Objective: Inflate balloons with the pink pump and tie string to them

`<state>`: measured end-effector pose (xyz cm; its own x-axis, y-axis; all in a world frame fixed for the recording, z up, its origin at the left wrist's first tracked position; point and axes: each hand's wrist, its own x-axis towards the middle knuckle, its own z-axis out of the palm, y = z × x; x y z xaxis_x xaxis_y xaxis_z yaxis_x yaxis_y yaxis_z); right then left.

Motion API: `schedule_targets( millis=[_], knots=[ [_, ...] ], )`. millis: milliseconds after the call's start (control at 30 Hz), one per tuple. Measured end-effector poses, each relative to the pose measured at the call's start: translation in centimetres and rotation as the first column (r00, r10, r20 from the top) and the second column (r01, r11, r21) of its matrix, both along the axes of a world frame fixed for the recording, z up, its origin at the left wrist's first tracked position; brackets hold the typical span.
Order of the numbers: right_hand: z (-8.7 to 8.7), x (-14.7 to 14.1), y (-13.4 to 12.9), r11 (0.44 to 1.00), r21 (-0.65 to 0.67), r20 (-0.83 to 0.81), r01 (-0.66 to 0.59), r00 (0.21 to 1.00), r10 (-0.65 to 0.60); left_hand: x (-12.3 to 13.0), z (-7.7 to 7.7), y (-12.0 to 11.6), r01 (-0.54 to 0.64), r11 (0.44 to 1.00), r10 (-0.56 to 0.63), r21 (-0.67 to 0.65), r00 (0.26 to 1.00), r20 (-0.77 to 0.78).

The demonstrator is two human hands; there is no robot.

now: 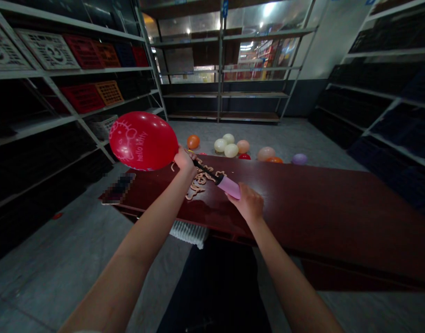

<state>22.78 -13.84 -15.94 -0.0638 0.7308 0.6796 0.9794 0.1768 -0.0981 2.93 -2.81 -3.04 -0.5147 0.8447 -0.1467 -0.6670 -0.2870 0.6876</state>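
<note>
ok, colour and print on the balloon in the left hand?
Red balloon, pink "hello kitty" lettering and cartoon face; best seen in head view.

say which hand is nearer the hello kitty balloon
Left: the left hand holds the red balloon at its neck; the right hand, on the pink pump, is farther off.

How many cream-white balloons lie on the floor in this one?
3, clustered beyond the far edge of the table: a rear balloon, a left balloon and a front balloon. The table could hide more.
</note>
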Motion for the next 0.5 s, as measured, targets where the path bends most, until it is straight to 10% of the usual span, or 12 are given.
schedule_targets(
  millis=[233,500],
  knots=[
    [-0.1,0.2,0.1,0.999,-0.006,-0.039,0.046,0.998,-0.046,6.7,-2.5,-2.5,0.115,0.993,-0.115,0.037,0.993,-0.009],
    [-0.1,-0.5,-0.2,0.998,-0.04,0.016,-0.044,0.999,0.044,4.1,-3.3,-3.1,0.095,0.995,-0.096,0.019,0.993,0.062]
  ],
)
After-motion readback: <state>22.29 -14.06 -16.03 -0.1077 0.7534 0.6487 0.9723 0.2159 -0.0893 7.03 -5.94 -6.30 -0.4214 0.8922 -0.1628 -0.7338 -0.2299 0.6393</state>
